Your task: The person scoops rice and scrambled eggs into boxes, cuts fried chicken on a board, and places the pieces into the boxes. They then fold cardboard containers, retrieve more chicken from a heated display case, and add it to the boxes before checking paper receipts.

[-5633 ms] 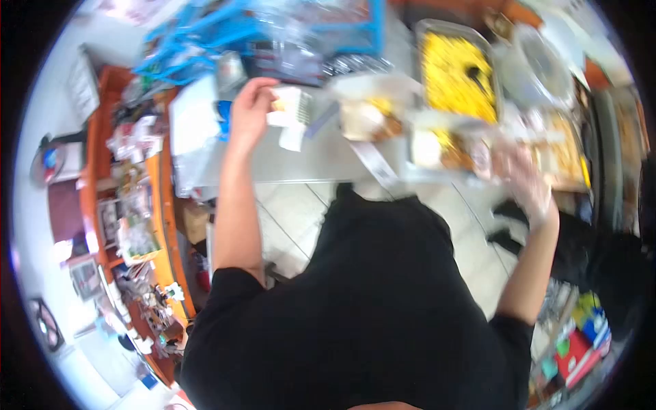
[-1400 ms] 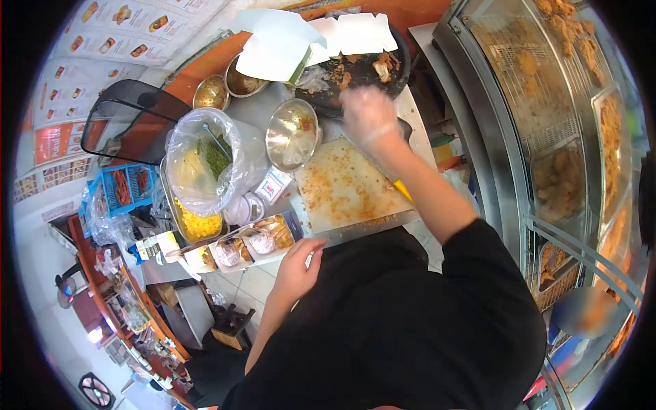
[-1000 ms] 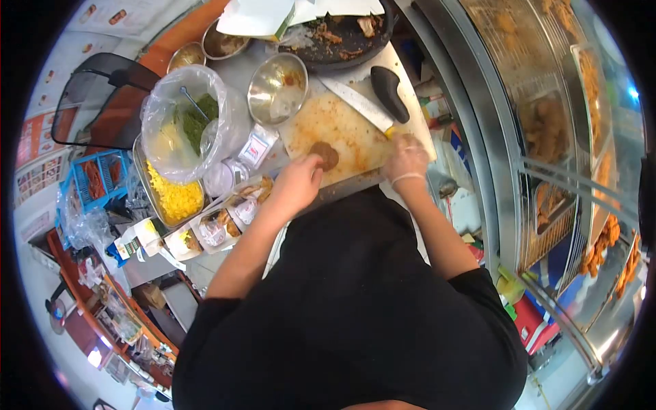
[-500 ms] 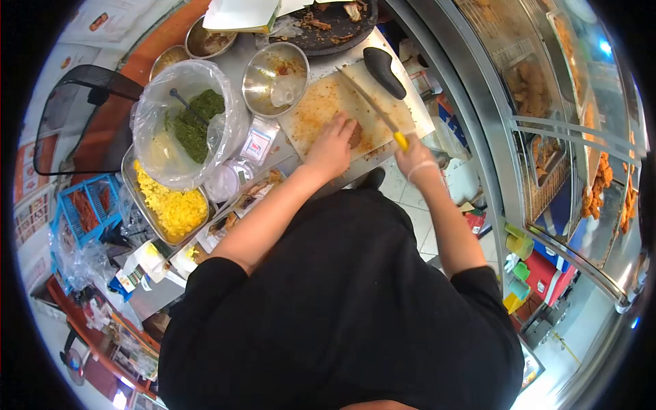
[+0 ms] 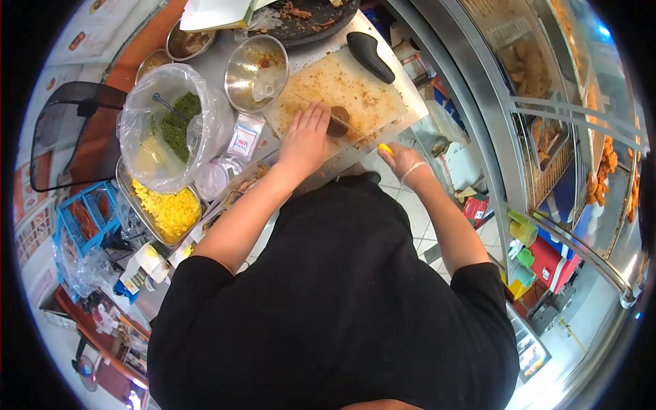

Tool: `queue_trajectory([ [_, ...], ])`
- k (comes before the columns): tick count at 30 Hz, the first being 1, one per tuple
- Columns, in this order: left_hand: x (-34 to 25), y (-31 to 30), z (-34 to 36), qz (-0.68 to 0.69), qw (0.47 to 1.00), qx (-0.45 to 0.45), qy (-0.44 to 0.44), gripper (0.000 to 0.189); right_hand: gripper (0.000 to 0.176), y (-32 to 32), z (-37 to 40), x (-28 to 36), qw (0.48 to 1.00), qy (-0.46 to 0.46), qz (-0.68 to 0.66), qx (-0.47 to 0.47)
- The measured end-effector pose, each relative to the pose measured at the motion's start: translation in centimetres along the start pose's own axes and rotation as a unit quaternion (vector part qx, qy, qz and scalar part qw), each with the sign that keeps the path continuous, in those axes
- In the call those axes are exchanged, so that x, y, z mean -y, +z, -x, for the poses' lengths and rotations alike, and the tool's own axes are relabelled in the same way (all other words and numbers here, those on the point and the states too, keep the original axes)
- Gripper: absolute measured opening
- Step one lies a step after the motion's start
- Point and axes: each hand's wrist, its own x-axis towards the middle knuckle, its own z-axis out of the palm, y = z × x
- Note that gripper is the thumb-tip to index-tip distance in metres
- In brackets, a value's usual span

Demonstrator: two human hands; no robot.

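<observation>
Knife point(image 5: 386, 149) has moved across brown piece point(image 5: 338, 123), near front edge of board point(image 5: 386, 102) | left hand point(image 5: 304, 147) spread beside it | right hand point(image 5: 404, 162) clenched round handle | slicing apparently underway

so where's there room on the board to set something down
The cutting board shows only crumbs between the steel bowl and the black object. It is crowded left of the bowl, with the lined bucket and the heaped yellow food.
</observation>
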Motion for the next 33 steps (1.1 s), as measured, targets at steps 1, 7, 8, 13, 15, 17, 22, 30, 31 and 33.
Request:
queue_trajectory([
  [1,0.0,0.1,-0.2,0.014,1.000,-0.011,-0.001,0.056,0.054,0.1,0.0,0.0,1.000,0.004,-0.006,0.003],
  [7,1.0,2.0,-1.1,-0.047,0.997,0.066,-0.006,0.063,0.059,1.5,-1.8,0.4,0.999,0.017,0.032,0.017],
  [8,1.0,1.7,-1.3,-0.050,0.997,0.062,-0.005,0.063,0.060,1.7,-1.8,0.6,0.999,0.023,0.032,0.013],
  [13,1.5,0.4,-2.9,-0.095,0.987,0.125,-0.030,0.071,0.066,2.2,-3.3,1.3,0.999,0.022,-0.008,0.043],
  [15,2.0,0.6,-2.3,-0.080,0.992,0.093,0.005,0.073,0.065,2.9,-2.0,0.7,0.999,-0.002,-0.039,0.008],
  [17,2.5,1.0,-2.2,-0.072,0.995,0.059,0.045,0.074,0.063,3.4,-1.7,0.1,0.996,-0.028,-0.073,-0.031],
  [22,1.8,1.8,-1.8,-0.058,0.994,0.085,0.033,0.070,0.061,3.0,-1.2,0.0,1.000,0.019,-0.014,0.013],
  [30,2.5,-0.8,-4.2,-0.126,0.981,0.149,-0.016,0.074,0.063,5.2,-4.1,1.6,0.997,0.073,-0.027,-0.005],
  [31,2.4,-0.6,-4.0,-0.136,0.980,0.146,-0.003,0.073,0.063,4.7,-4.0,1.9,0.997,0.069,-0.027,0.008],
  [33,2.4,-0.2,-3.0,-0.119,0.987,0.108,0.001,0.072,0.064,3.8,-3.4,2.1,0.997,0.065,-0.028,0.017],
])
